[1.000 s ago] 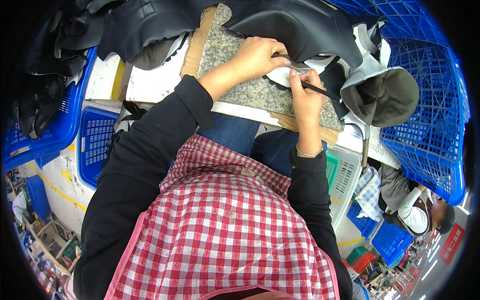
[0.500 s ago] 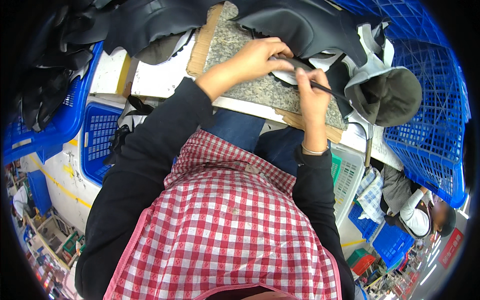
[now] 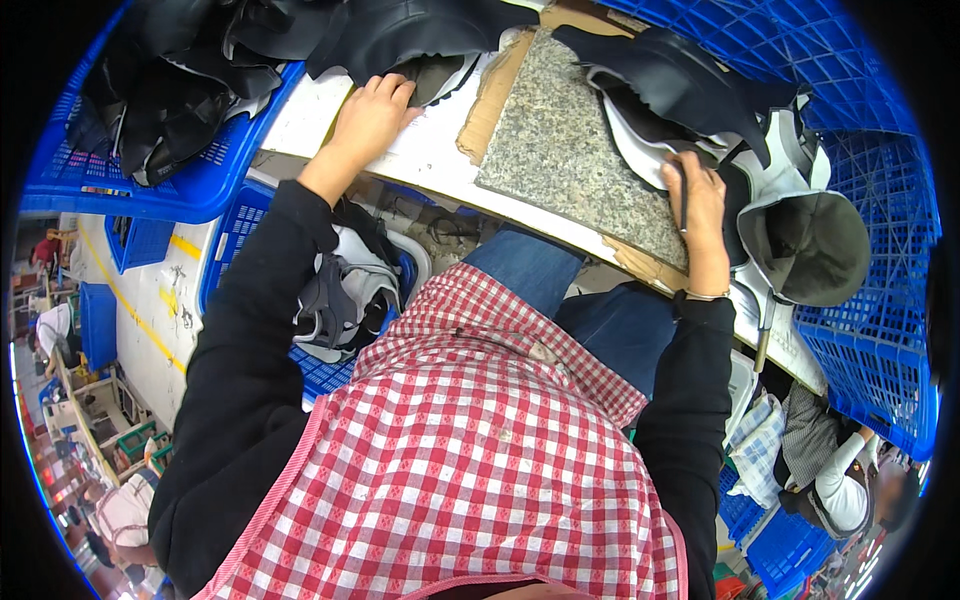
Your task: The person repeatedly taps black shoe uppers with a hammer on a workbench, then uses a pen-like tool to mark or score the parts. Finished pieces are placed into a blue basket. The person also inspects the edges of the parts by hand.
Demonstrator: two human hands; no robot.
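Worktop carries left piece at left hand, fingers' hold indeterminable; right hand pinches dark tool at right piece. Pieces: probably light, supple; hold by edges.

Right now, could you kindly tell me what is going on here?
Someone in a checked apron works at a white bench. Their right hand holds a slim dark tool near a black leather-like piece at the right of a speckled slab. Their left hand is at the edge of another black piece farther left; whether it grips it is unclear.
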